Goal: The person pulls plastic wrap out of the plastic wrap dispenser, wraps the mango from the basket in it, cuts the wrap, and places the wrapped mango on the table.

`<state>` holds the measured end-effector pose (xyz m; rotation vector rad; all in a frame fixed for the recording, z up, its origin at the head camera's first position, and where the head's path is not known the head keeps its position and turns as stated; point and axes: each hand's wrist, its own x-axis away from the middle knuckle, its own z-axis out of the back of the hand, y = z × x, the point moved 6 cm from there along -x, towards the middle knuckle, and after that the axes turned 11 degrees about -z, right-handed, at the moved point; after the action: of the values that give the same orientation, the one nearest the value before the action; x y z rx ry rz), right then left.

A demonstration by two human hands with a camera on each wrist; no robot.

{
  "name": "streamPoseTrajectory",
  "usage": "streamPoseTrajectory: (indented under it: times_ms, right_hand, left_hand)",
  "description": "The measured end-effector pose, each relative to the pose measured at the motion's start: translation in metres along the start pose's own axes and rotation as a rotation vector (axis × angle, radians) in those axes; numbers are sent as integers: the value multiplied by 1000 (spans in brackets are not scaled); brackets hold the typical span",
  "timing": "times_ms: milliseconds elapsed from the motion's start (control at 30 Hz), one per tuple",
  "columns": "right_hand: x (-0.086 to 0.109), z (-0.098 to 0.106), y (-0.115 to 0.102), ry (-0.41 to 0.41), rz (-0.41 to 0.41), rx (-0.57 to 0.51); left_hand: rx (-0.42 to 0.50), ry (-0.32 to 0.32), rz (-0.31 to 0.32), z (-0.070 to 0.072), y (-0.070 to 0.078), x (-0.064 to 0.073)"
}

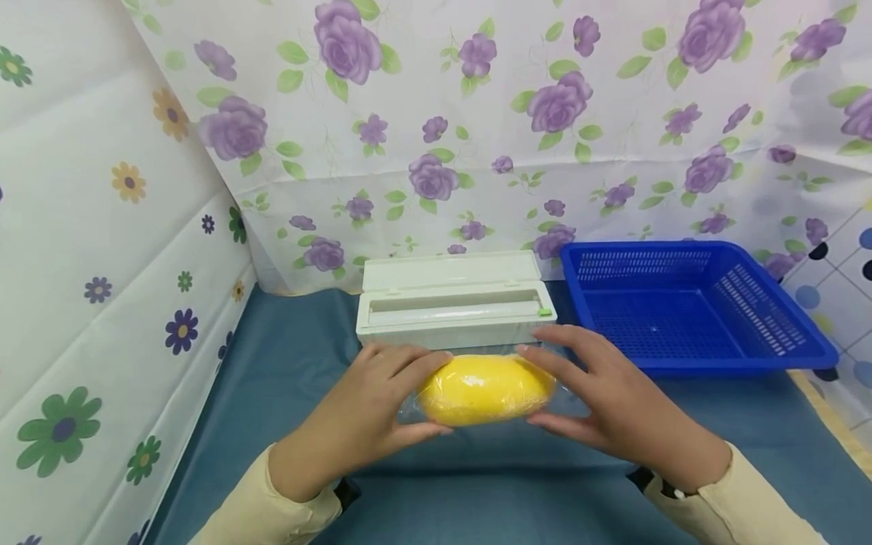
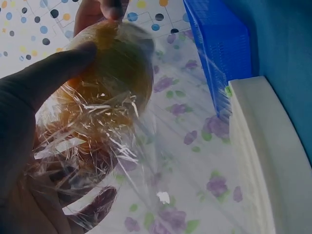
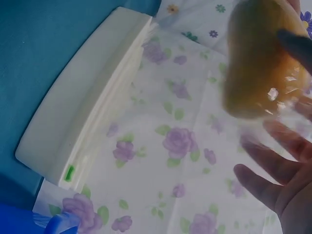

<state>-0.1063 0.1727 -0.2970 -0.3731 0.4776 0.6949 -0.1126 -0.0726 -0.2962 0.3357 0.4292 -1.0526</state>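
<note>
A yellow mango wrapped in clear cling film is held up between the two hands, above the cloth. My left hand grips its left end, thumb below and fingers over the top. Loose, crumpled film bunches around this end in the left wrist view. At the other end, my right hand holds the mango between thumb and fingertips; several of its fingers are spread in the right wrist view. Behind the mango stands a white cling film dispenser with its lid raised and a roll inside.
A blue plastic basket sits at the back right, beside the dispenser. Dark teal cloth covers the table. Flower-printed sheets hang behind and to the left, and a dotted sheet is on the right.
</note>
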Motion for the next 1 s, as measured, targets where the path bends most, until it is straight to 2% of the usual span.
streamPoseTrajectory:
  times_ms: [133,300,467,633,1000]
  right_hand:
    - [1,-1,-5,6,-11,-1]
    - [0,-5,-25,64,68,-25]
    - [1,-17,-43,39,127,-58]
    - [2,-29,-49,-4,125,-53]
    - [2,-46,-47,-17,95,13]
  left_hand:
    - [12,-15,15,-5,-2,3]
    - [44,-47,46,-13,-6,6]
    - [103,-76,91,-21,-13,8]
    - [175,-113,140,-27,-19,10]
    - [324,-189,243,-40,-33,13]
